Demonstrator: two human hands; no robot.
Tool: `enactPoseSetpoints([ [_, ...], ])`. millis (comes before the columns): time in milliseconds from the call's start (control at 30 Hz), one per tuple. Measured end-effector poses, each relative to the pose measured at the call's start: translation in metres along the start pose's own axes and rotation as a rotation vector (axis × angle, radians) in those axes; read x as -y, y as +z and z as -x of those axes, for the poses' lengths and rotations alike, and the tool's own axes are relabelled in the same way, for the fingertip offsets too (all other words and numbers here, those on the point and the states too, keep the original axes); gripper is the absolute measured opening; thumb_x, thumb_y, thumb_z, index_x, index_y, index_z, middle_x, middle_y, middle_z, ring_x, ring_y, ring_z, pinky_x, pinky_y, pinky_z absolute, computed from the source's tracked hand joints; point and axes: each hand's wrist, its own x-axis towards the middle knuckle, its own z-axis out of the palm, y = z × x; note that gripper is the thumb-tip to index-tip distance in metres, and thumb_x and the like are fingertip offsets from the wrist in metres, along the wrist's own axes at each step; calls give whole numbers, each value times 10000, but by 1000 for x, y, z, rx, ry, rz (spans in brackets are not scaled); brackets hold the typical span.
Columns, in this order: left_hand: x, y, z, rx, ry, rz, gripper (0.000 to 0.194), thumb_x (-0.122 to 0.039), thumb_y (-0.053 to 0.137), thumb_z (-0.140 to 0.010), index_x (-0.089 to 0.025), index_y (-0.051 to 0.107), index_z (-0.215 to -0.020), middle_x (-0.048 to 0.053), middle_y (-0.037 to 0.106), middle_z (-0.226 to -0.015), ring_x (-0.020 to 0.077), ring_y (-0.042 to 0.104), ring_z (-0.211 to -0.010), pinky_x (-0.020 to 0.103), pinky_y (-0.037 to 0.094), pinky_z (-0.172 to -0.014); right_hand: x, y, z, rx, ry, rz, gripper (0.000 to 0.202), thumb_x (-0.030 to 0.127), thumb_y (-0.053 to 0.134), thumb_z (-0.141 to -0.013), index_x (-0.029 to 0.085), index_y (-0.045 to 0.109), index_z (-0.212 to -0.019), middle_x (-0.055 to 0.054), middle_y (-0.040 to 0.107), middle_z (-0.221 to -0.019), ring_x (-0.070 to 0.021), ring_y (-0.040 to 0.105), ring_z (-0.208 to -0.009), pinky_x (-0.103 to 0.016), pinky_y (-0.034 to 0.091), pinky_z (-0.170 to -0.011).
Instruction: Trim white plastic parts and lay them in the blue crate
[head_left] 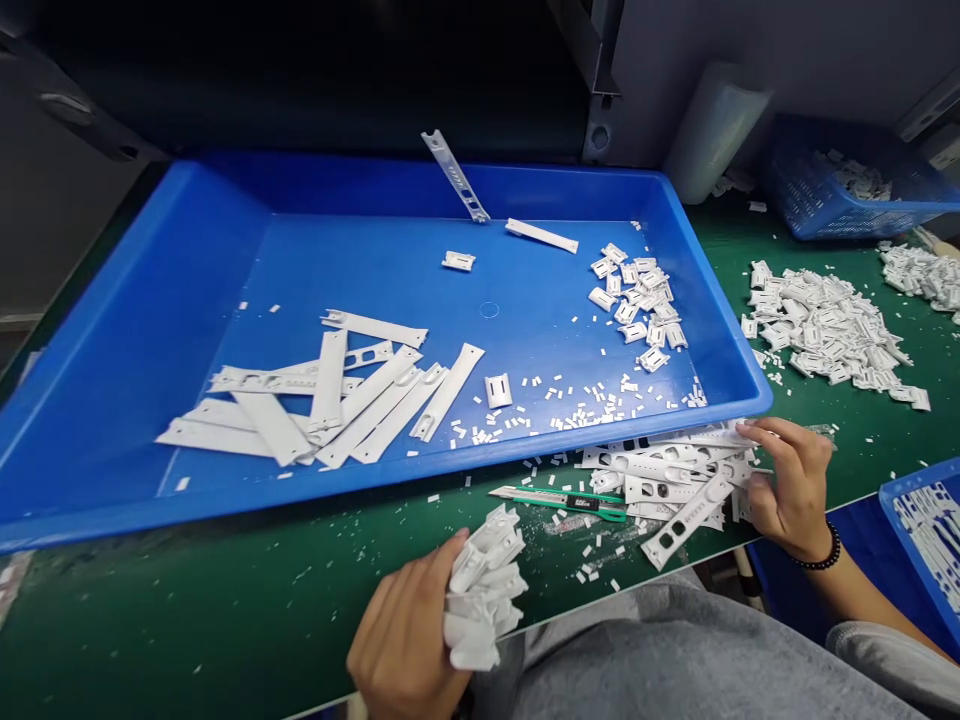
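Observation:
My left hand is closed around a bundle of white plastic strips above the table's front edge. On the right, my right hand has its fingers apart and touches the right end of a pile of long white strips. That pile lies on the green table, against the front wall of the blue tray. A green utility knife rests just left of the pile, its tip pointing left. More long white strips lie in the left part of the tray.
The large blue tray also holds short white clips and small white scraps. A heap of clips lies on the green table at right, near a blue basket, a clear roll and another blue tray.

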Motion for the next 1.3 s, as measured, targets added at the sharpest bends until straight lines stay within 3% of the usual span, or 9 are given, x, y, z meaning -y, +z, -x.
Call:
enactPoseSetpoints([
  [100,-1,0,-3,-1,4,2,321,-155,539,-924,-100,630,-1227,113,730,-882,215,659,-732,335,500,-715,11,0,5,-82,-169,-55,424,384,429,-982,257,561,-1365,-80,664,-1025,-249,630,-905,-415,379,-863],
  [233,0,0,-4,-8,10,11,355,-152,517,-922,-112,614,-1261,103,732,-881,213,662,-718,335,506,-699,27,4,10,86,-411,-140,262,462,646,-921,341,686,-1150,34,749,-945,-166,629,-920,-328,353,-982],
  [500,0,-4,4,72,-37,-11,320,-242,400,-997,-126,593,-1225,121,743,-929,209,694,-814,322,521,-763,37,9,4,88,-249,-158,243,297,786,-836,325,709,-1066,22,768,-952,-168,651,-939,-332,347,-1031],
  [733,-7,-8,-4,46,-59,-18,330,-280,332,-1032,-130,600,-1152,100,748,-901,188,691,-785,301,517,-751,33,12,13,112,-279,-256,230,480,737,-853,322,703,-1016,17,774,-963,-186,669,-933,-347,363,-1010],
  [933,-7,-6,2,37,-54,19,367,-313,329,-1043,-92,605,-1142,123,741,-917,202,687,-822,309,496,-791,25,4,10,139,-299,-220,570,609,657,-860,409,555,-1383,32,770,-1002,-219,680,-912,-392,408,-983],
  [1033,-7,-6,1,36,-56,42,388,-321,303,-1050,-92,604,-1136,122,740,-916,199,679,-822,304,487,-793,16,-12,-32,153,-419,-161,705,420,690,-898,383,372,-1526,23,764,-1033,-237,684,-923,-413,464,-952],
  [1133,-8,-6,-1,42,-56,77,421,-348,271,-1054,-98,599,-1138,120,736,-915,196,671,-808,295,481,-768,9,-9,-109,250,-523,-213,732,236,602,-944,351,255,-1579,-19,664,-1303,-245,635,-1139,-410,497,-999],
  [1200,-9,-6,-2,49,-59,82,444,-373,252,-1055,-106,597,-1142,112,734,-907,194,668,-788,292,480,-754,8,18,-166,373,-582,-310,644,281,509,-995,366,244,-1576,-17,591,-1400,-240,597,-1219,-424,508,-1026],
  [1300,-10,-7,-2,33,-84,49,469,-404,231,-1054,-119,594,-1136,95,727,-876,187,665,-751,287,479,-721,25,92,-240,623,-587,-399,521,396,406,-1022,286,362,-1530,-76,526,-1462,-272,542,-1291,-475,485,-1065],
])
